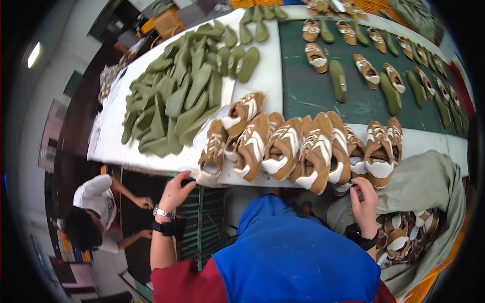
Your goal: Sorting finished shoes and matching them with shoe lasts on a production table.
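Observation:
A row of brown-and-white sneakers (317, 151) stands bunched along the near edge of the white table (260, 81), some leaning on others. Just left of the leftmost sneaker (212, 149), my left hand (177, 193) is at the table edge, its thumb and fingers apart and nothing held. My right hand (365, 199) is at the row's right part, below the sneaker (379, 151) with a white heel. Its thumb and forefinger are apart, with the fingertips close to the sneakers' heels; whether they touch is unclear.
Green shoe lasts (177, 91) are heaped on the table's left. More lasts and sneakers stand in rows on a dark green mat (313, 96). Beside my right arm, a grey-green cloth (429, 177) edges a container of sneakers (404, 235). A person (96, 212) sits at left.

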Action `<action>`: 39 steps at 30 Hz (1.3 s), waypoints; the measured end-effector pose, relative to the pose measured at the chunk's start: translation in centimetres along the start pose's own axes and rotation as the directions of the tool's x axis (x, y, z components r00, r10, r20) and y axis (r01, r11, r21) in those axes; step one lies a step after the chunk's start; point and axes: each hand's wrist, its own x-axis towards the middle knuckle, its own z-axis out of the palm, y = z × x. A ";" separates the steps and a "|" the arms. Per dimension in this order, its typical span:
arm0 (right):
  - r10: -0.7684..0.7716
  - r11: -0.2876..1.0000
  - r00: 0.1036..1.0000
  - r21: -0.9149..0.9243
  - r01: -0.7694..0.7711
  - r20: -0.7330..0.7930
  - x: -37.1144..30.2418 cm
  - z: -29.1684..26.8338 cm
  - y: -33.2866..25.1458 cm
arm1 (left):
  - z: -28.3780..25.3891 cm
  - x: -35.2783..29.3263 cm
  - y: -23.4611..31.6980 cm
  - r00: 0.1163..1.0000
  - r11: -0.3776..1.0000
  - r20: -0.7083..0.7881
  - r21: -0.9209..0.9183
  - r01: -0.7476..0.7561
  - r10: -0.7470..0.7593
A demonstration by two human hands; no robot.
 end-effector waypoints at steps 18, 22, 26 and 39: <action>0.206 0.829 0.970 -0.551 -0.101 0.132 1.7 9.9 -5.7 | 10.4 8.6 -9.5 0.927 0.923 -0.189 -0.154 -0.353 0.323; 0.152 0.925 0.988 -0.353 -0.142 0.000 1.8 11.0 -5.6 | 10.4 10.1 -9.8 0.933 0.918 -0.149 -0.182 -0.352 0.328; 0.072 0.914 0.987 -0.388 -0.122 -0.140 0.3 11.7 -4.4 | 11.1 11.0 -7.5 0.921 0.903 -0.134 -0.193 -0.385 0.365; 0.136 0.938 0.951 -0.273 -0.214 -0.276 -3.9 8.2 -4.2 | 12.5 9.0 -2.9 0.897 0.913 -0.191 -0.005 -0.407 0.399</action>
